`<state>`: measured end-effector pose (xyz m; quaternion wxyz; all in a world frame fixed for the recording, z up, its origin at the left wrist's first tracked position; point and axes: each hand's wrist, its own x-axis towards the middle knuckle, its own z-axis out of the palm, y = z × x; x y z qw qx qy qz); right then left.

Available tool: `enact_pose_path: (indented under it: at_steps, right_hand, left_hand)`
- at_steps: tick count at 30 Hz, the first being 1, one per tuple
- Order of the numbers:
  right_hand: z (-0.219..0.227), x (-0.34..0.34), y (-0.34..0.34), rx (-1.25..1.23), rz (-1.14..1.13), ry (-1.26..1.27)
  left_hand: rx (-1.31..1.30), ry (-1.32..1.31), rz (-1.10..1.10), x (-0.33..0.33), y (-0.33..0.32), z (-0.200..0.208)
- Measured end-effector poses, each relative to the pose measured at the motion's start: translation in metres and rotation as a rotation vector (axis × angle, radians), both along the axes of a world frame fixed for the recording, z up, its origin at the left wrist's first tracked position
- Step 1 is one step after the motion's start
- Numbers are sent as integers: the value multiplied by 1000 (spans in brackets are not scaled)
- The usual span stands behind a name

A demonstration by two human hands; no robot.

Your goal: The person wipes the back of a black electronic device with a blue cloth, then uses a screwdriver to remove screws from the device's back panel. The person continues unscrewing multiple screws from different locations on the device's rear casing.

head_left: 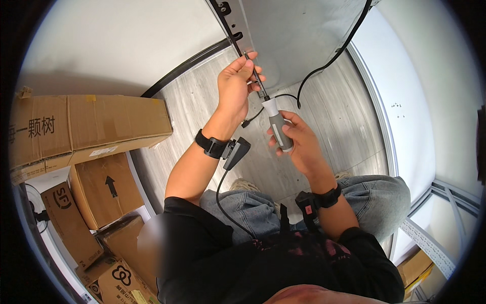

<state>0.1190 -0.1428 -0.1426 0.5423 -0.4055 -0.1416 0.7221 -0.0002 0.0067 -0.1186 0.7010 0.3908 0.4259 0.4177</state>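
pale grey wood-grain floor [329, 116] runs beneath you, with white walls on both sides and a stack of brown cardboard boxes [86, 126] along the floor's left edge. ahead of you stands a tall grey metal panel [298, 35] with a black hinge strip [230, 23] down its left edge and a black cable [324, 63] hanging across its face.

your right hand [298, 144] is clenched around the grey-and-white handle of a screwdriver [277, 124], which points up and away from you toward the panel's left edge. your left hand [235, 86] is pinched on the thin dark shaft near its tip, steadying it just at the hinge strip; the tip itself is hidden behind your fingers, so you cannot tell from here whether it sits in a screw head. both grips are full, neither hand is free.

as for progress, it looks as though the work is mid-way at this one fixing point: the tool is lined up and guided, but nothing shows the screw turned home or backed out. the other black fittings higher on the strip look untouched, so those probably remain. black wrist straps [210, 144] sit on both your arms.
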Motion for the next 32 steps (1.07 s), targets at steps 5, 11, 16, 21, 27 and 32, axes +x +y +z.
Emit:
enact_pose_path:
  at_steps: [5, 11, 16, 21, 27, 32]
  right_hand:
    - [-11, -7, -1, 91, -33, -352]
    - [7, 5, 3, -11, 15, 71]
    - [-8, 1, 3, 42, -75, -119]
    - [-17, -4, 2, 155, -77, -352]
    - [-1, 9, 4, -4, 24, 89]
    - [-20, 0, 2, 110, -59, -286]
  left_hand:
    - [37, 61, 5, 1, 1, -5]
    - [38, 12, -8, -2, 2, -6]
    - [18, -6, 4, 1, 2, -3]
    - [66, 81, -12, -1, 4, -6]
    - [34, 5, -24, -3, 3, -3]
    - [24, -18, -37, -2, 3, -2]
